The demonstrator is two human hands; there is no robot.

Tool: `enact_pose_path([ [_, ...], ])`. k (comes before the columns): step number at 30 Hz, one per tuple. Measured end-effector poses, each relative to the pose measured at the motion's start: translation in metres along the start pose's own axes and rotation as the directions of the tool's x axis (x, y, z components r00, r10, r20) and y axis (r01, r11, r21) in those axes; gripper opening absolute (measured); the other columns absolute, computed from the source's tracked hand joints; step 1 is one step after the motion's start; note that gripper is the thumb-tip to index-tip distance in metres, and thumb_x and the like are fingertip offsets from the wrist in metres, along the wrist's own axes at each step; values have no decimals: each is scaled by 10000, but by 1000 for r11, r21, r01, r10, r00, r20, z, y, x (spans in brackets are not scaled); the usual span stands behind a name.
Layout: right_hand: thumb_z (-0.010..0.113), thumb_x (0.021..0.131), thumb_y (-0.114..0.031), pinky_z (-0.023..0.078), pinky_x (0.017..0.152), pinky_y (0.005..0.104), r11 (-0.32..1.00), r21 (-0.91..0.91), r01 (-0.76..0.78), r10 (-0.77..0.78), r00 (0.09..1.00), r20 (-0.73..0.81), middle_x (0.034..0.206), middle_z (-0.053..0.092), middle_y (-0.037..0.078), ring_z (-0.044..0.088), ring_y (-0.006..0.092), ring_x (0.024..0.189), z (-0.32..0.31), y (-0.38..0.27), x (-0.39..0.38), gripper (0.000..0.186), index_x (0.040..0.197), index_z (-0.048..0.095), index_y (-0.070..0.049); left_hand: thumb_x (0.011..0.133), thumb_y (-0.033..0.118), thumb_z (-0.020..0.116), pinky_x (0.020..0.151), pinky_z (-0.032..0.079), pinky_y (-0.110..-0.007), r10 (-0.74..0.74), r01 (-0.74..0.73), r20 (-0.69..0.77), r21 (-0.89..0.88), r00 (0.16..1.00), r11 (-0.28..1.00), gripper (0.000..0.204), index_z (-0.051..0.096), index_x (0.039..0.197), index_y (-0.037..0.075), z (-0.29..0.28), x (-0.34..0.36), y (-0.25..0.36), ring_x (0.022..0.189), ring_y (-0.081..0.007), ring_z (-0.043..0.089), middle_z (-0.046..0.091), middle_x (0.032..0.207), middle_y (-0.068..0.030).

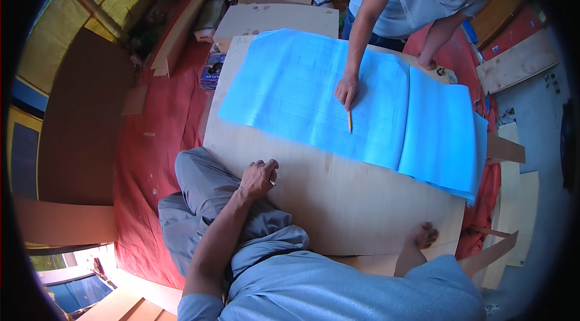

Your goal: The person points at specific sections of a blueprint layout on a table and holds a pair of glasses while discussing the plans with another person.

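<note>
My left hand (pixel 258 178) is closed above my raised knee, at the near left edge of a pale wooden board (pixel 314 185). A small whitish tip pokes out below its fingers; what it belongs to is hidden. Against the board's near right part rests my right hand (pixel 426 236), fingers curled in, with nothing visible in them. Across the far half of the board lies a large bluish drawing sheet (pixel 308 88) with faint lines, its right side overlapped by more sheets (pixel 438 134). A co-worker's hand (pixel 347 89) holds a yellow pencil (pixel 350 120), its point on the drawing.
The co-worker (pixel 405 1) leans over the far side, other hand by the board's edge. Red sheeting (pixel 148 182) covers the floor. Brown panels (pixel 78 121) stand at the left. Behind the board are another panel (pixel 284 19) and piled packages. Wood offcuts (pixel 492 254) lie at the right.
</note>
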State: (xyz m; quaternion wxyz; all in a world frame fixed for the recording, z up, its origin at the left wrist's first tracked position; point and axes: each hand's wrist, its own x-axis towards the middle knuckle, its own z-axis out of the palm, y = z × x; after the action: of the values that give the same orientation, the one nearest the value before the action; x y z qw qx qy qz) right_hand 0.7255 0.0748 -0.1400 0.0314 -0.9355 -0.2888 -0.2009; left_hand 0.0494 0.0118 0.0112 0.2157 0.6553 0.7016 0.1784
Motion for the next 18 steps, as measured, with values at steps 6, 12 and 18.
enact_pose_path([
  [6,325,1060,-576,356,1174,510,1000,4,9,-9,999,35,1551,513,147,455,316,1450,-15,-12,-5,717,1489,537,-42,791,46,665,801,523,-467,-14,15,-19,13,1000,1000,339,619,1119,120,5,-4,-4,875,-301,697,737,819,-17],
  [12,338,1061,-562,351,1180,518,1000,15,8,-8,1000,30,1556,508,153,457,321,1450,-10,-11,-3,710,1493,528,-32,806,58,665,801,523,-472,1,2,-65,46,998,999,313,621,1110,115,6,-2,-4,871,-314,697,727,806,-49],
  [18,338,1044,-563,349,1175,514,999,36,-7,7,1000,-13,1543,511,159,457,320,1444,-1,-9,-3,708,1487,529,-44,818,54,657,779,527,-492,22,-20,-111,18,994,1000,310,622,1120,112,6,-1,-5,844,-333,691,711,782,-76],
])
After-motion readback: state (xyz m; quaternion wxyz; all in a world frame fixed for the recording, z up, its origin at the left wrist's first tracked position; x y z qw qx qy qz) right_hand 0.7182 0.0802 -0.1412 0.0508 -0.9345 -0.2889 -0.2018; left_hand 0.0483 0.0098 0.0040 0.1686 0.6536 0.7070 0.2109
